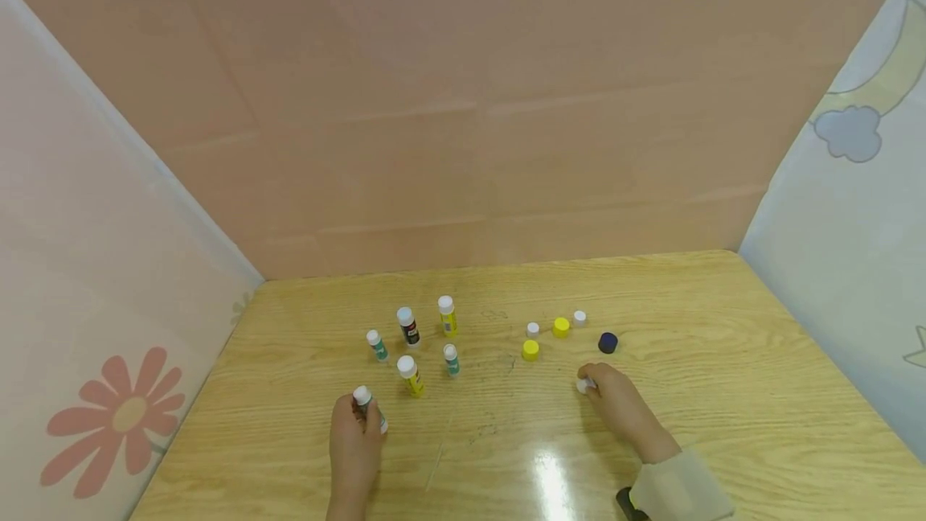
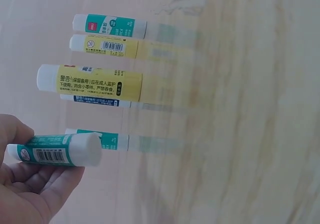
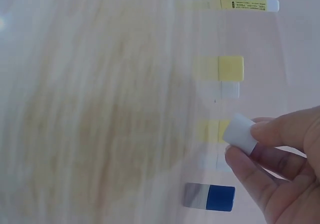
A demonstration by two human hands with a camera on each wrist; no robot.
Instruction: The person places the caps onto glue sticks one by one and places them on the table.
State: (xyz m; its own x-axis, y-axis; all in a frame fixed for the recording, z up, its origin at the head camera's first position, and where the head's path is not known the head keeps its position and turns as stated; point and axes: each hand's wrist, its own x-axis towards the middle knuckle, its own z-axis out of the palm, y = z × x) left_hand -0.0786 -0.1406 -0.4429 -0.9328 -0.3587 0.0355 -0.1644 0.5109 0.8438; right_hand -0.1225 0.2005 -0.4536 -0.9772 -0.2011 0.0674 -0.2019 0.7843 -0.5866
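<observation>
In the left wrist view, a teal and white glue stick (image 2: 50, 151) with a barcode is gripped between the thumb and fingers of my left hand (image 1: 354, 449). My right hand (image 1: 624, 408) pinches a small white cap (image 3: 241, 133) by its side, thumb against fingers. Several glue sticks stand upright beyond the left hand: a large yellow one (image 1: 411, 376), a slimmer yellow one (image 1: 448, 317), a dark blue one (image 1: 410, 330) and small teal ones, such as the teal glue stick (image 1: 452, 362). All of them have white tops.
Beyond the right hand several loose caps sit on the wooden table (image 1: 723, 392): a dark blue cap (image 1: 608, 342), a yellow cap (image 1: 530, 350), another yellow cap (image 1: 561, 328), a white cap (image 1: 579, 317) and a second white cap (image 1: 533, 330). A brown panel (image 1: 470, 143) rises at the back.
</observation>
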